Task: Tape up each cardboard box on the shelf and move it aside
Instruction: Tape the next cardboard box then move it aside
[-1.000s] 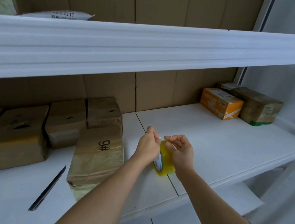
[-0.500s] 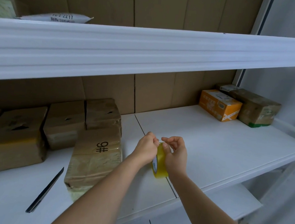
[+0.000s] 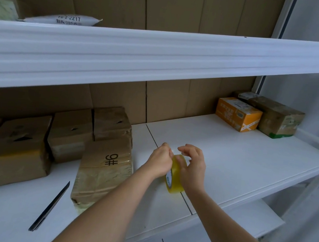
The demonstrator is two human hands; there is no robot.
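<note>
**Tape end being freed; box 9# awaits sealing**

On the middle shelf (image 3: pixel 230 154), near its front edge, the tape roll (image 3: pixel 175 179) stands on edge between both hands. Left hand (image 3: pixel 160 160) has its fingers curled and bunched at the top of the roll, apparently pinching at the tape end; whether the end is actually lifted cannot be told. Right hand (image 3: pixel 192 167) cups the far side of the roll, fingers curled over its top, thumb hidden

Box 9# (image 3: pixel 103 171) lies just left of the hands, close to the left forearm, its top glossy with wrap. Three more boxes sit behind and to its left: rear box (image 3: pixel 111 123), middle box (image 3: pixel 70 132), left box (image 3: pixel 12 148). A black cutter (image 3: pixel 49 206) lies on the shelf in front of them. Two boxes, orange (image 3: pixel 237 113) and brown (image 3: pixel 276 118), stand well apart at the far right

Judgement: the step in hand is locating and peeling the tape end; no strip yet reaches any box. Next move calls for a firm pinch on the free end, the right hand steadying the roll while a length is drawn out, then carried left to box 9#. Risk: the end tearing or re-sticking to the roll
</note>
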